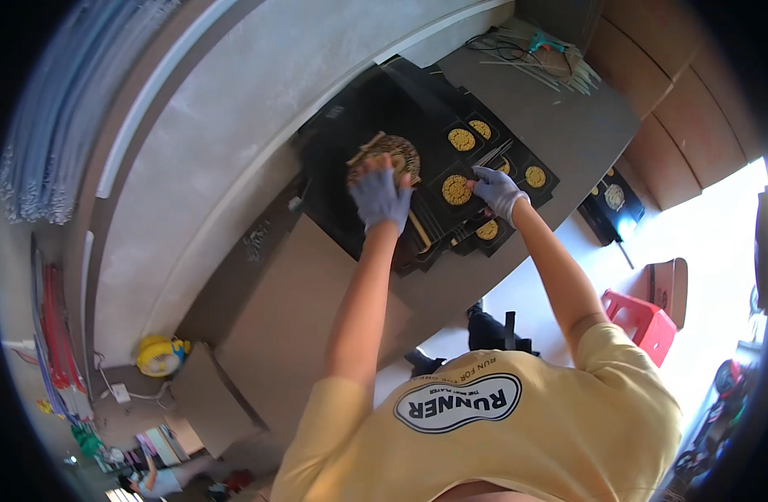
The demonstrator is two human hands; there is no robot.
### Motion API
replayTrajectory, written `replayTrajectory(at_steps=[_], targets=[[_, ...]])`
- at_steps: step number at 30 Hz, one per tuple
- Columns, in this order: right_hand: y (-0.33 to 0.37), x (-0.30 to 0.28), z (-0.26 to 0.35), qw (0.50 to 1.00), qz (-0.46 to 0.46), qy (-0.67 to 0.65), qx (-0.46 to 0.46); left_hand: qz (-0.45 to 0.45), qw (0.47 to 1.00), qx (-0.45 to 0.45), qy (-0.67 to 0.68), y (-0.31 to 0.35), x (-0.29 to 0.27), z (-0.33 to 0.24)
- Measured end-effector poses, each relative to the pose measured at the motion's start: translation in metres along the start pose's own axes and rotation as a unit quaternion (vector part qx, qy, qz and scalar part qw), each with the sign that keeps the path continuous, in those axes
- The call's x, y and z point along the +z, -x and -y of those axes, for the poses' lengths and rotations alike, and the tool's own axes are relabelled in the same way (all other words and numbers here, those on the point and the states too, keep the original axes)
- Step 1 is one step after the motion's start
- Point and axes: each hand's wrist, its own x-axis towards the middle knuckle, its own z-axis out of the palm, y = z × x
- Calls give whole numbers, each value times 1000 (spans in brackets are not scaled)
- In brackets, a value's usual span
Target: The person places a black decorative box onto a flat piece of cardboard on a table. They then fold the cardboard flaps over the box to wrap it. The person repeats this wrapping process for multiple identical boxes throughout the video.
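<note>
Left hand (381,197) and right hand (499,192): knitted cloth gloves, matt. Black sheets (376,109): smooth card, slight sheen, gold foil-like round emblems (457,190). Worktable (568,125): matt grey. Cardboard boxes (685,109): matt brown.

The person wears a pale yellow short-sleeved T-shirt (518,435) with a dark oval printed emblem (458,402) edged in white. Both forearms are bare. The left hand (381,197) and right hand (499,192) wear light grey-blue knit gloves covering fingers to wrists.
</note>
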Motion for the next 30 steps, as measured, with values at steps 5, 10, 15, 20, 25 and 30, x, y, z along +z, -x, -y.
replayTrajectory(at_steps=[5,10,15,20,25,30], targets=[[-41,-5,-68,959,-105,-262,29,121,975,-69,-174,-44,61,-47],[-32,0,-87,855,-137,-495,-79,149,980,-90,-100,-101,53,-56],[12,28,-91,923,-196,-277,-181,-49,997,-41,-44,-68,39,-50],[64,102,-150,961,31,174,-212,-201,964,115,132,95,-22,6],[63,273,-92,859,33,408,-308,-215,960,-119,132,331,12,140],[14,333,-48,861,-43,505,-29,-174,950,-257,39,484,-38,219]])
